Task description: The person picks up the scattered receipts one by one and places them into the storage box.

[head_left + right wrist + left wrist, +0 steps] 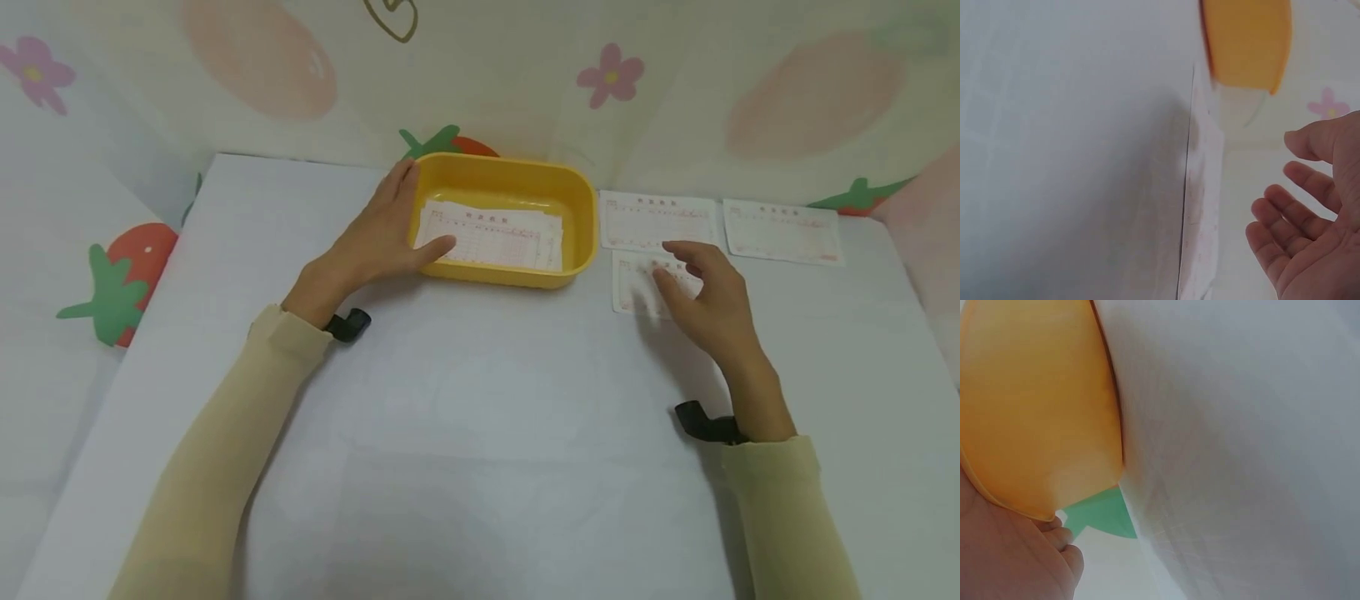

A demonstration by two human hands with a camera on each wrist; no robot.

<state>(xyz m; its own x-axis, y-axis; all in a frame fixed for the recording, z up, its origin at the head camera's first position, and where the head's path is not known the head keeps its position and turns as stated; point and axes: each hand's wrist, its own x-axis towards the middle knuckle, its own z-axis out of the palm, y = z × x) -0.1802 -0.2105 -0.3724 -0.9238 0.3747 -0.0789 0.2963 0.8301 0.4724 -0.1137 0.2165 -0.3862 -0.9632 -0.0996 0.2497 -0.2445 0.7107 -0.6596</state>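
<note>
A yellow plastic bin [495,279] stands near the back of the table, with a pile of paper slips printed in red [487,242] inside. My left hand [375,237] holds the bin's left end, thumb over the near rim and fingers along the outer side; in the left wrist view the fingers of that hand [1016,556] bend behind the bin's corner. To the right of the bin, my right hand [708,292] hovers above a single printed slip [630,287], partly covering it. Its fingers are loosely bent and hold nothing, as the right wrist view shows [1310,219].
Two more printed slips, one beside the bin [656,221] and another farther right [783,232], lie in a row along the table's back edge. A white cloth covers the table [480,433]. Behind it hangs a curtain [525,75] patterned with strawberries and flowers.
</note>
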